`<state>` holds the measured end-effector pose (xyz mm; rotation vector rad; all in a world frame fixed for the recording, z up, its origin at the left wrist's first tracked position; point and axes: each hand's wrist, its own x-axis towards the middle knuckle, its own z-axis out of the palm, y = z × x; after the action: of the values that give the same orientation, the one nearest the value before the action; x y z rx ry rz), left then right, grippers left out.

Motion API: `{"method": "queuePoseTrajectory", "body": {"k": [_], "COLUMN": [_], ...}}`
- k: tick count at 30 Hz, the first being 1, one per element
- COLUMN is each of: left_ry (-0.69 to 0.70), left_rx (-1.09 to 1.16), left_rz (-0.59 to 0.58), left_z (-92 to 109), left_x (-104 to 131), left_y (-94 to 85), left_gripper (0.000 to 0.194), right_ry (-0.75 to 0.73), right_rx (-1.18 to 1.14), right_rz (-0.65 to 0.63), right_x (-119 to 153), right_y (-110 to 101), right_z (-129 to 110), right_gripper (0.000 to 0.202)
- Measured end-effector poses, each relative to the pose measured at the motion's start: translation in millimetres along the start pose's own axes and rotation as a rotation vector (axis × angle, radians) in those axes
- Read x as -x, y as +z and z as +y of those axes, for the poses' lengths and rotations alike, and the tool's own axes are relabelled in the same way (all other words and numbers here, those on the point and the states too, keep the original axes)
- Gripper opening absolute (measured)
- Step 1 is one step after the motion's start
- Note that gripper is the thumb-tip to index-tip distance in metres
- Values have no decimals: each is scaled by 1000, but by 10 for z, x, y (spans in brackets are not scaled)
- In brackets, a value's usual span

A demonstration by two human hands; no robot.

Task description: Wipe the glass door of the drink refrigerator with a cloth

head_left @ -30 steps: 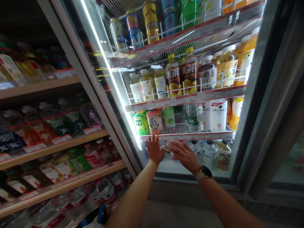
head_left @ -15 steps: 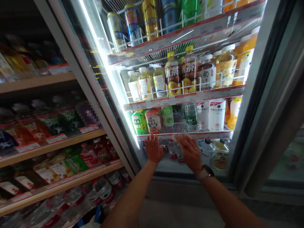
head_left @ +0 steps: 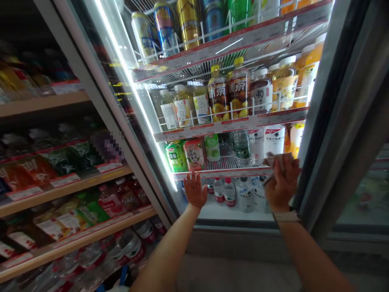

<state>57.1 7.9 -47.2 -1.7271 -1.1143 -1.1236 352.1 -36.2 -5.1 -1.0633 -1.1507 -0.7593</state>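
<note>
My left hand (head_left: 195,190) is open, its fingers spread against the front edge of the lower wire shelf (head_left: 209,174), below a red tea carton (head_left: 194,155) and a green one (head_left: 176,156). At the right end of the same shelf edge, my right hand (head_left: 283,180) presses a crumpled greyish-brown cloth (head_left: 270,160) under its fingers. A band circles my right wrist. Just above that hand stands a white bottle with a red top stripe (head_left: 274,140). A clear bottle with a dark green label (head_left: 242,151) stands farther left.
Inside the lit fridge, an upper shelf rail (head_left: 237,121) fronts several tea bottles, with cans (head_left: 165,28) above. Small red-capped water bottles (head_left: 229,192) stand on the fridge floor. Wooden shelves (head_left: 75,180) of drinks lie left; a dark door frame (head_left: 343,121) stands right.
My right hand has slid right along the shelf edge with the cloth, from near the middle to the right end. My left hand stays at the shelf edge. The view has shifted slightly.
</note>
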Motion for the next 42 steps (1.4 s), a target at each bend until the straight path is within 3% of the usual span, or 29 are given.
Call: {"method": "queuePoseTrajectory", "body": {"k": [2,4,9,11,14,17,21,28,30,32,36,39,42], "left_ry": [0,5,17,16,2,-1,-2,21,16,8,4,0,-6], "left_rx": [7,8,4,9,12,7,0,54,59,59,52,43,41], "left_rz": [11,25,52,52,36,6,19,46,44,35,38,47,25], "left_z": [10,23,45,39,11,-20,-24,5,4,4,13,19,13], "left_x": [-11,-30,-66,-61,-29,7,8,-44,-36,-22,-5,1,12], "left_y": [-7,-18,-34,-28,-7,15,16,-31,-27,-16,3,7,7], "left_gripper": [70,70,69,69,67,65,65,68,68,67,66,64,62], "right_ry": [66,76,-56,-191,-541,-747,-588,-83,36,100,28,-163,-410], "right_rx": [25,19,-81,-144,-293,-354,-226,4,30,35,-37,-129,-209], "right_rz": [101,115,-52,-213,-455,-545,-471,33,138,179,54,-155,-374], "right_x": [-95,-102,236,447,702,771,571,66,-7,-23,137,377,601], "right_y": [-8,21,188,238,268,266,226,21,-25,-24,106,227,297], "right_z": [137,126,-376,-584,-759,-769,-552,262,381,350,-92,-494,-739], "right_gripper": [51,51,61,61,55,45,44,52,50,50,55,61,58]}}
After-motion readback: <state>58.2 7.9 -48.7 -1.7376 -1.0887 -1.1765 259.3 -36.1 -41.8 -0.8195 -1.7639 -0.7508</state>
